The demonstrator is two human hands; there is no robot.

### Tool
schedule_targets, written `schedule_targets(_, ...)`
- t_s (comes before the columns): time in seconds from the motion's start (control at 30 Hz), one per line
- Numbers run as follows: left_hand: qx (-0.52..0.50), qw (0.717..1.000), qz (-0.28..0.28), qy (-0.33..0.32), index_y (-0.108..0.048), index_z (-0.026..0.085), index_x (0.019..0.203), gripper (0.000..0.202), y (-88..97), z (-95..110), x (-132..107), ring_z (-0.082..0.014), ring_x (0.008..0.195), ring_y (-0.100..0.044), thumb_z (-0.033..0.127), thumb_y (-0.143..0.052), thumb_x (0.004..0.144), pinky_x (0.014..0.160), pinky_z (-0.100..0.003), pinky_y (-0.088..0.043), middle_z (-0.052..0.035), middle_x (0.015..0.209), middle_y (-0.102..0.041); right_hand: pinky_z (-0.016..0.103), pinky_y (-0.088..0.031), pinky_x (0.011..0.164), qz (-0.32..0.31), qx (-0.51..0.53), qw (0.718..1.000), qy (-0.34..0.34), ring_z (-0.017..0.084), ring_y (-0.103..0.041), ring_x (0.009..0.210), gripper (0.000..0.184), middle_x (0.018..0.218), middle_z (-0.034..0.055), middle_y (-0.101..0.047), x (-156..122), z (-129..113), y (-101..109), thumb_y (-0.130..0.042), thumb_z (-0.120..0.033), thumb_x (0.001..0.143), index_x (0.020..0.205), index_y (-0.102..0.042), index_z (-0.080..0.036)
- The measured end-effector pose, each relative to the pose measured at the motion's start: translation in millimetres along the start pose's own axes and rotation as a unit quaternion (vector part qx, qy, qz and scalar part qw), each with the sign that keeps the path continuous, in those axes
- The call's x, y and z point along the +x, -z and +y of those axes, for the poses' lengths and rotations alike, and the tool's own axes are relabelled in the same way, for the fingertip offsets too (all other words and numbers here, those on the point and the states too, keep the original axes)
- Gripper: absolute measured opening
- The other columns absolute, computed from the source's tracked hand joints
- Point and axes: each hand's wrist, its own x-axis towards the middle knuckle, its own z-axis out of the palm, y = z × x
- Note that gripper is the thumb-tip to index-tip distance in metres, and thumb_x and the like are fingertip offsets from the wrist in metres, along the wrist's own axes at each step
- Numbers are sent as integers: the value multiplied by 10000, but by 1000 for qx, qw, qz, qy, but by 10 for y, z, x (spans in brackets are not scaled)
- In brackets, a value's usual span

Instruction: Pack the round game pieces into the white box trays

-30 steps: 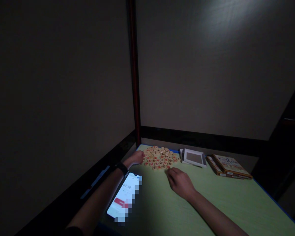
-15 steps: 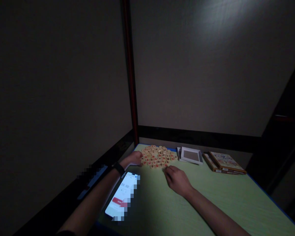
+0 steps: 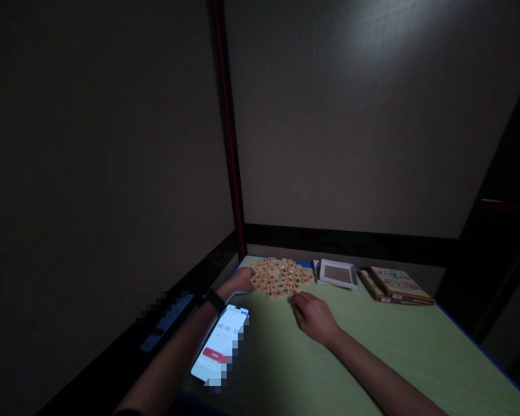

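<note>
Little has moved: the left hand (image 3: 242, 280) stays beside the round pieces (image 3: 272, 279) on the worktop (image 3: 372, 335), the right hand (image 3: 315, 315), curled, at their near edge; I cannot tell either grip's hold.

Game pieces (image 3: 277, 279) in the far left corner of the table (image 3: 385, 352), between two hands.
At their left edge, the left hand (image 3: 241, 281); at their near right edge, the right hand (image 3: 314, 316); on the table before them, just right of the left forearm, a phone (image 3: 214, 341); right of the pieces, two trays (image 3: 338, 275), one overlapping the other; farther right, near the table's right edge, two boxes (image 3: 401, 282), one partly atop the other; behind the table, a wall (image 3: 351, 144); to the left, another, with a post (image 3: 227, 121) at their meeting.
</note>
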Motion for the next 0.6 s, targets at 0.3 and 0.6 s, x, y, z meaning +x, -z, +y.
schedule_targets(0.3, -1, 994, 56, -92, -722, 82, 990, 328, -92, 1446, -878, -274, 885, -680, 173, -428, 875, 780, -377, -515, -180, 942, -721, 271, -450, 813, 35, 117, 992, -36, 208, -654, 938, 275, 1009, 94, -727, 373, 169, 194, -457, -207, 907, 1020, -705, -165)
schedule_targets(0.6, -55, 993, -40, -101, -698, 41, 1041, 446, -678, 1619, -885, -363, 1015, -621, 337, -400, 894, 905, -531, -437, -235, 1028, -688, 254, -445, 721, -149, -62, 982, 103, 223, -682, 902, 201, 959, 78, -755, 1415, -128, 192, -551, -144, 818, 870, -738, -197)
